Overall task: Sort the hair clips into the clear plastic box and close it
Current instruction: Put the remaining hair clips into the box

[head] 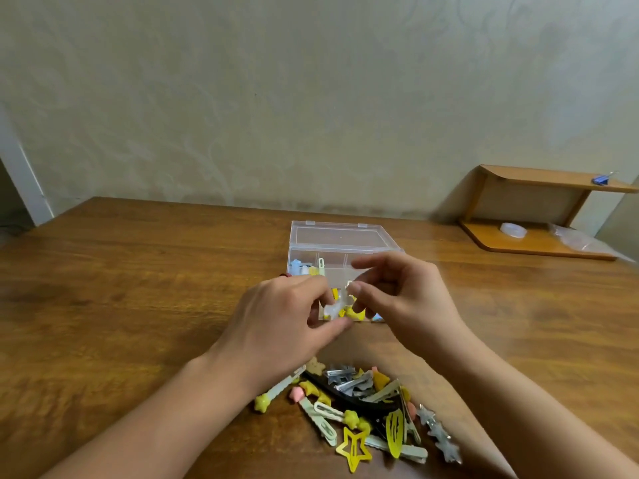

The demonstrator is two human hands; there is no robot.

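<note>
Both hands meet just above the near wall of the clear plastic box [340,248], which sits toward the far middle of the tabletop [138,288] with its lid tipped back and open. The left hand [276,326] pinches a pale, whitish hair clip [333,307] between thumb and fingers. The right hand [404,295] has its fingertips curled onto the clip's upper end, so the two seem to share it. The clip's long axis slants from low left to high right, pointing over the box's near compartments, where yellow clips [354,312] already lie; blue ones [298,267] sit in the far-left one. The drop looks short and straight ahead, and either hand is equally close. The unsorted pile [366,406] lies by the near edge, under the wrists, with bare wood on both sides for reaching back.
</note>
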